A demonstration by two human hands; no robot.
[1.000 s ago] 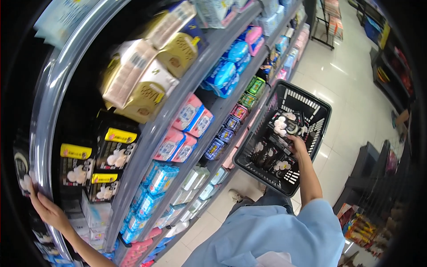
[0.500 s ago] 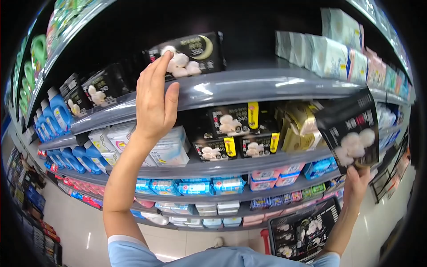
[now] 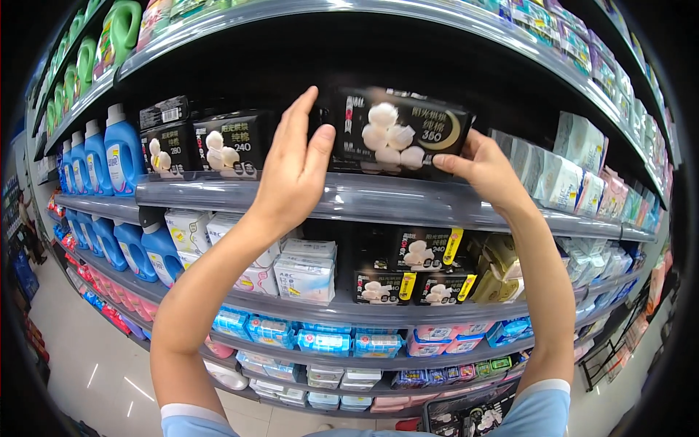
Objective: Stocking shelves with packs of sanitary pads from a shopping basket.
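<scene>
A black sanitary pad pack [image 3: 397, 138] with white cotton bolls and a yellow crescent is at the front of the upper grey shelf [image 3: 408, 200]. My right hand [image 3: 486, 166] grips its right end, thumb on the front and fingers behind. My left hand [image 3: 297, 164] is raised beside its left end, fingers stretched upward and thumb apart, holding nothing. A dark edge shows just behind the pack's top; what stands there is mostly hidden. Further left on this shelf are smaller black pad packs [image 3: 227, 146].
Blue detergent bottles [image 3: 124, 156] line the left. Pale packs [image 3: 550, 171] stand right of my right hand. The shelf below holds white packs [image 3: 306, 273], black packs [image 3: 422, 251] and gold packs [image 3: 499, 269]. A black basket [image 3: 466, 397] containing black packs is low at right.
My right hand has brought the black pack from the lower right up to the upper shelf. My left hand stays open near the shelf front. The view has shifted.
</scene>
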